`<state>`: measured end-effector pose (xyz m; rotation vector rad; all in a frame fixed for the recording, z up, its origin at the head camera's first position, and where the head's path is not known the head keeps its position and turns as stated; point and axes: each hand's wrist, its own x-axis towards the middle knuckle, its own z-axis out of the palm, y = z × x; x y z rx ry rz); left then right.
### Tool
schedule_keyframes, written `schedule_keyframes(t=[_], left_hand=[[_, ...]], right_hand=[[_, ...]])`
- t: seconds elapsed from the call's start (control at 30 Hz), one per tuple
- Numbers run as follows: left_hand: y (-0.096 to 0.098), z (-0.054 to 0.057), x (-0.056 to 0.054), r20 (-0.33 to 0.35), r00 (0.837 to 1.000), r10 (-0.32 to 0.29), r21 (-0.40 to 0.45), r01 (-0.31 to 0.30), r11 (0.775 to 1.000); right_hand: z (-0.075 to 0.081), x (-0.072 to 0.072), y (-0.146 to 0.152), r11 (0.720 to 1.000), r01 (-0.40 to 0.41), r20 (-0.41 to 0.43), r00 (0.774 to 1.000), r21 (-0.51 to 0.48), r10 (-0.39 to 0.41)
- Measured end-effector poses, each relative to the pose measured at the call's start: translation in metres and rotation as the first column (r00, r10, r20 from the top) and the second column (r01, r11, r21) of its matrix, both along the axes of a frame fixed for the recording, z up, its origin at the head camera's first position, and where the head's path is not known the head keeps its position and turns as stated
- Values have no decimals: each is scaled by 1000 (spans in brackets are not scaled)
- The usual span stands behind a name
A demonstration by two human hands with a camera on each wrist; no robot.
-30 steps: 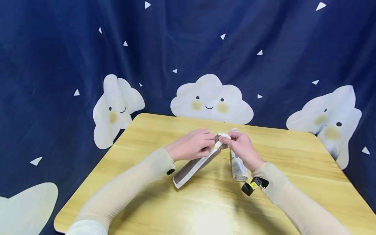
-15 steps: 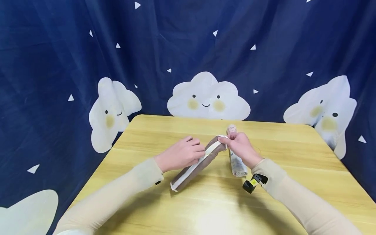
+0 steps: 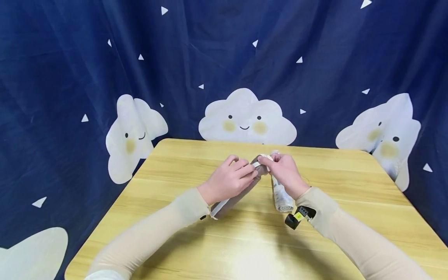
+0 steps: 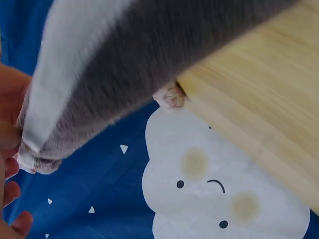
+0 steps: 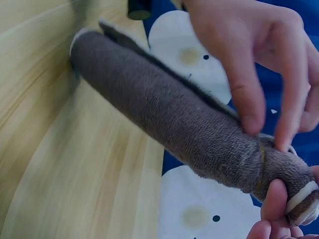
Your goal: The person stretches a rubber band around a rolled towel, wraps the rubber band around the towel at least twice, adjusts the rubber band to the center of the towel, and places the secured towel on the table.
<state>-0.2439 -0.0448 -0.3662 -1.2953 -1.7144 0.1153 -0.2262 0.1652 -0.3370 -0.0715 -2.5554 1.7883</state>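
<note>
A grey-brown rolled towel with a white stripe slants above the table in the head view, its far end raised. A thin yellowish rubber band circles it near that end. My right hand pinches the far end beyond the band. My left hand is at the band, its thumb and forefinger pinching there against the towel, as the right wrist view shows. Just right of it lies a second rolled towel, pale with a bluish pattern, partly hidden by the right hand.
A wooden table with rounded corners lies under both hands. Behind it hangs a dark blue curtain with white clouds. Black wrist cameras sit on both wrists, the right one showing plainly beside the pale roll.
My left hand first drew back left along the grey-brown towel, then came forward again to the band. My right hand keeps hold of the far end. The pale roll stays where it was.
</note>
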Motion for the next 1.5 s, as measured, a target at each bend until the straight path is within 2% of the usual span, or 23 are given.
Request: schedule_keyframes(t=[0.1,0.23,0.57,0.8,1.0,1.1,1.2,1.3,1.37,1.43,1.5], left_hand=[[0,-6,-3,-74,997,2,-2,-2,1000],[1,-12,-8,-112,993,27,3,-27,1000],[3,-17,-24,-111,992,57,75,-48,996],[4,-19,-28,-95,995,24,143,-10,990],[7,-20,-33,-74,996,49,125,-40,991],[7,-21,-37,-72,996,61,94,-54,994],[6,-23,-42,-83,994,77,47,-73,996],[5,-24,-44,-105,990,93,-20,-96,995],[4,-23,-44,-123,987,106,-62,-114,992],[4,-22,-43,-129,985,112,-92,-124,988],[3,-21,-42,-134,984,119,-113,-135,984]], right_hand=[[1,0,0,1000,-12,-2,1000,-6,12],[-1,-2,0,1000,-28,10,1000,-6,29],[1,-5,2,990,-87,40,995,-107,91],[2,-6,4,984,-111,76,990,-142,122],[0,-12,6,980,-116,85,988,-164,131],[0,-15,7,987,-130,80,987,-90,137],[-2,-18,10,984,-162,46,986,69,159],[-3,-21,13,950,-180,-2,982,257,187],[-4,-22,15,921,-180,-19,980,346,199],[-4,-24,16,901,-176,-22,979,396,201],[-3,-24,16,894,-178,-11,980,411,200]])
